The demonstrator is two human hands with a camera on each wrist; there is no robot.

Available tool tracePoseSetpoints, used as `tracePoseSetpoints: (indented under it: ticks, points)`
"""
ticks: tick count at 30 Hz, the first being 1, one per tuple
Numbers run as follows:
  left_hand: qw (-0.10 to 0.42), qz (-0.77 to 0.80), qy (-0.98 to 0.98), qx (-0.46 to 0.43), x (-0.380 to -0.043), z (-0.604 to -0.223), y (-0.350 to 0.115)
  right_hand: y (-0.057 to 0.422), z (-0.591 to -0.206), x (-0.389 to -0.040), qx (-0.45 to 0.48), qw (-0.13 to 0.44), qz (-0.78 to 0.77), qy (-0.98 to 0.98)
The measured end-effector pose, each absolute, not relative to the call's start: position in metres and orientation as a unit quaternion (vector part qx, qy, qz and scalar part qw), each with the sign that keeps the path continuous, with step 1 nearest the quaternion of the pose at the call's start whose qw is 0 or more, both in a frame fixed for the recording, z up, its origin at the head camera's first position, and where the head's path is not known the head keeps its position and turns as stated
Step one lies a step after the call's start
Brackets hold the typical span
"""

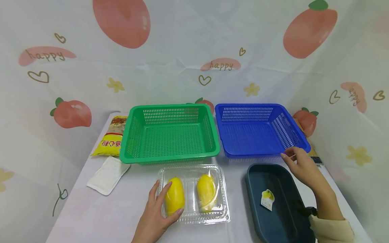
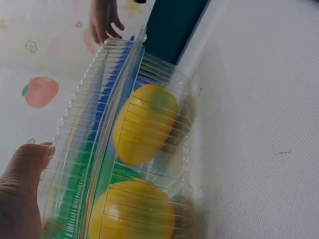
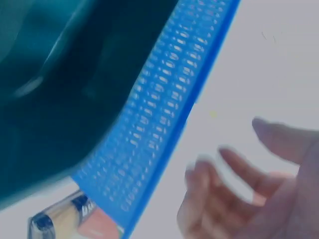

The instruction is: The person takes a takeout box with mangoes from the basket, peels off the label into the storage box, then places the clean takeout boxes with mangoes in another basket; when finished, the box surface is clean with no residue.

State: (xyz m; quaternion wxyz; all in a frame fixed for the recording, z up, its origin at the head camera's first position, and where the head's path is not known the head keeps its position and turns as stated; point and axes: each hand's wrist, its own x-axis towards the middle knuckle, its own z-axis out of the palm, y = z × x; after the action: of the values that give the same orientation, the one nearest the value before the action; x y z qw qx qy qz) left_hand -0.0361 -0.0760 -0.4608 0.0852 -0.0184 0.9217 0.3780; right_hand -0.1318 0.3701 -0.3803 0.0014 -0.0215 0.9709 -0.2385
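Left hand spread wide on a clear lidded box, right hand loosely bent beside the blue basket

A white-topped table fills the lower part of the frame, with a green plastic basket at centre and a blue plastic basket right of it. At lower centre lies a clear clamshell box, at lower right a dark teal tray. A yellow macaroni bag and a white packet lie at centre left.
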Motion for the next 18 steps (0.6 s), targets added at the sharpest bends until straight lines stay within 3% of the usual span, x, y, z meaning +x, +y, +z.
tracePoseSetpoints:
  ticks: [7,11,18]
  points:
    - [0.08,0.385,0.919,-0.013,-0.035,-0.462,-0.076,0.374,-0.39,-0.156,0.089,0.019,-0.209,0.974]
    - [0.071,0.385,0.92,-0.01,-0.035,-0.463,-0.076,0.384,-0.399,-0.172,0.073,0.016,-0.168,0.983]
    - [0.082,0.39,0.917,-0.013,-0.035,-0.461,-0.076,0.399,-0.407,-0.189,0.038,0.064,-0.141,0.987]
